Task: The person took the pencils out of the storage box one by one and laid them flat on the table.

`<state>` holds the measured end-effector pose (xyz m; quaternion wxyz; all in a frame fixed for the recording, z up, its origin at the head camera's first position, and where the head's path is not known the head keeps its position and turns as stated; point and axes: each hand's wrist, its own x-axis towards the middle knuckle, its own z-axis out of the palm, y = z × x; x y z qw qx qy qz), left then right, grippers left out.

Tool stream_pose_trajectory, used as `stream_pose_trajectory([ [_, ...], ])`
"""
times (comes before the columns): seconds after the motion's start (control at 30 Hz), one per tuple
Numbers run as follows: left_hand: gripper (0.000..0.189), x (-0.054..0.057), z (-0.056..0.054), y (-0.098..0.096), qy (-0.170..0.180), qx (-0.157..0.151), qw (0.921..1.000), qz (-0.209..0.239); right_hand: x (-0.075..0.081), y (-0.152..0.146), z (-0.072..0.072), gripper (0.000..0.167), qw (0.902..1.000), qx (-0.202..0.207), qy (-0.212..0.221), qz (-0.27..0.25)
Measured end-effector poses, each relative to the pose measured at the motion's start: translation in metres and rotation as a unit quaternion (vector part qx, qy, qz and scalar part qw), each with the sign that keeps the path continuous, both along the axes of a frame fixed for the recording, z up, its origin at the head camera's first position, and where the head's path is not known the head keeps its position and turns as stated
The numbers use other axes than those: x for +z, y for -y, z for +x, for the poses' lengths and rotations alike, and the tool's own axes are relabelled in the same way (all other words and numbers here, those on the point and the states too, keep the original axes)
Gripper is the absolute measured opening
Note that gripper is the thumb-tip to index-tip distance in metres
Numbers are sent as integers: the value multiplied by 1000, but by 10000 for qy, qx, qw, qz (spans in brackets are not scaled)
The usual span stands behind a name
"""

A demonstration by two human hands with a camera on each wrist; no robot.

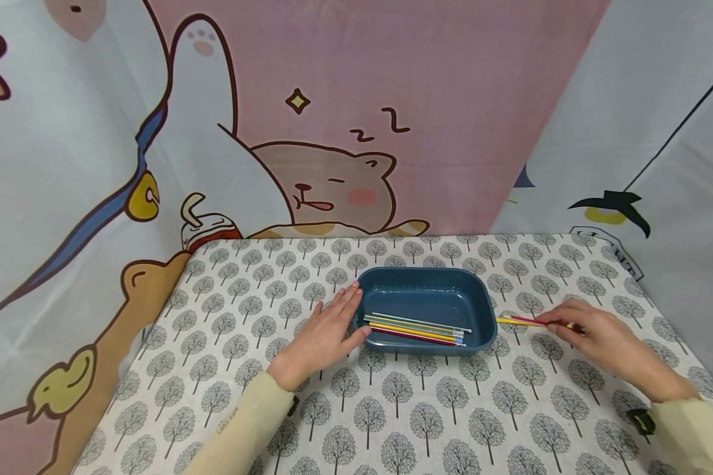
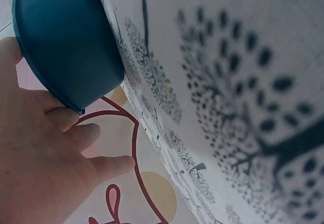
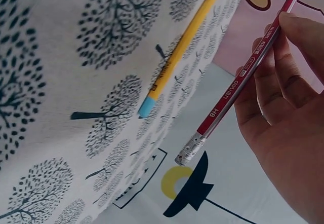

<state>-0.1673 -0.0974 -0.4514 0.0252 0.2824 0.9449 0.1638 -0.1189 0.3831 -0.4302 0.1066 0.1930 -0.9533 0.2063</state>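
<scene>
A blue plastic basin [image 1: 418, 300] stands on the table with several pencils [image 1: 416, 331] lying side by side near its front wall, yellow and dark red among them. My left hand [image 1: 323, 333] rests against the basin's left end, its fingers extended and touching the rim in the left wrist view. To the right of the basin, my right hand [image 1: 597, 336] pinches a red pencil [image 3: 243, 74] between thumb and fingers. Beneath that pencil a yellow pencil [image 3: 185, 44] with a light blue end lies on the cloth, apart from the fingers in the right wrist view.
A white tablecloth [image 1: 392, 422] printed with grey trees covers the table. Behind and to the sides hang cartoon-printed curtains [image 1: 451, 132], meeting the table's back edge. A dark wristband [image 1: 640, 422] shows at the right sleeve.
</scene>
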Motion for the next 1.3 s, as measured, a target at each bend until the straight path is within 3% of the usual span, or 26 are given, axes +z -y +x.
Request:
stream_pose_trajectory([
  [0.63,79,-1,-1,0,47,19,10000,-72,-16,-8,-7,29,9991,175,363,165],
  [0.93,79,-1,-1,0,22,16,10000,-50,-19,-3,-9,27,9978,40,576,322],
  [1.3,79,-1,-1,0,18,26,10000,-24,-24,2,-13,26,9982,359,370,303],
])
